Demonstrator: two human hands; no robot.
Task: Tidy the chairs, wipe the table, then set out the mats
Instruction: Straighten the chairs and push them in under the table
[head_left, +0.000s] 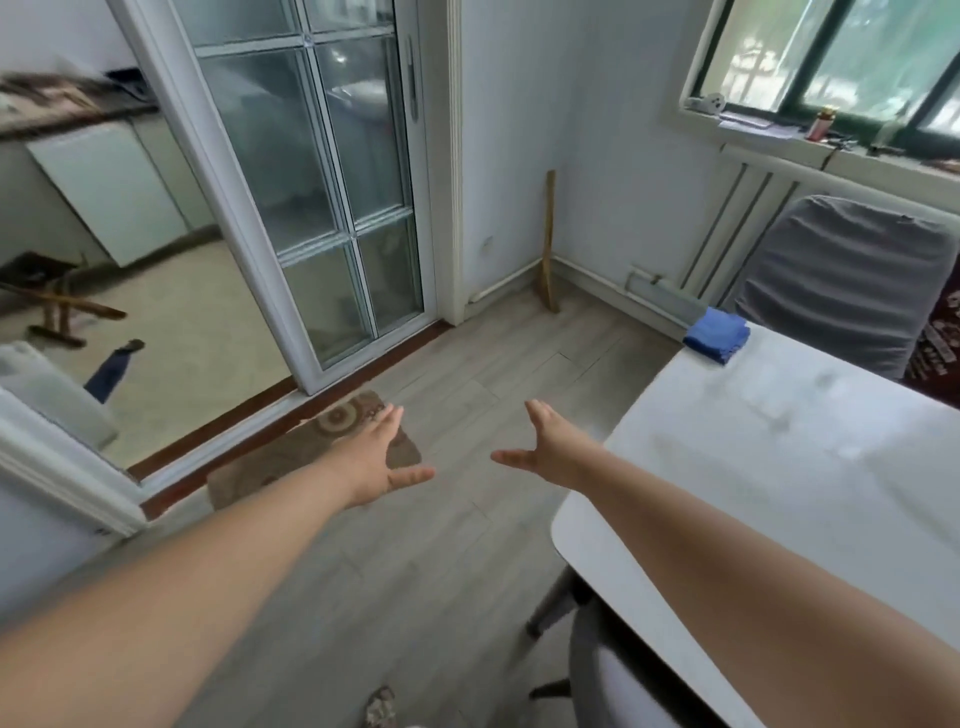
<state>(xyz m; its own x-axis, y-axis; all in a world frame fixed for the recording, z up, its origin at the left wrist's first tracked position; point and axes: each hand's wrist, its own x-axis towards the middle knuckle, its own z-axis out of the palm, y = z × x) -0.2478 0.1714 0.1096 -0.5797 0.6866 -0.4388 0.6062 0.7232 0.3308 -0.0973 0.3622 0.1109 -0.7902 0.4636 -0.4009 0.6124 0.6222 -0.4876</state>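
Both hands spread, holding nothing, left hand (375, 457), right hand (540, 447); blue cloth (717, 332) on white table (779, 467) corner

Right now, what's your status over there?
Both open, empty: left hand, right hand, over the floor. Untouched blue cloth on table corner. Beyond it, grey chair.

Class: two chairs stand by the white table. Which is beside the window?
The grey-covered chair at the far end of the table; the other chair sits at its near end.
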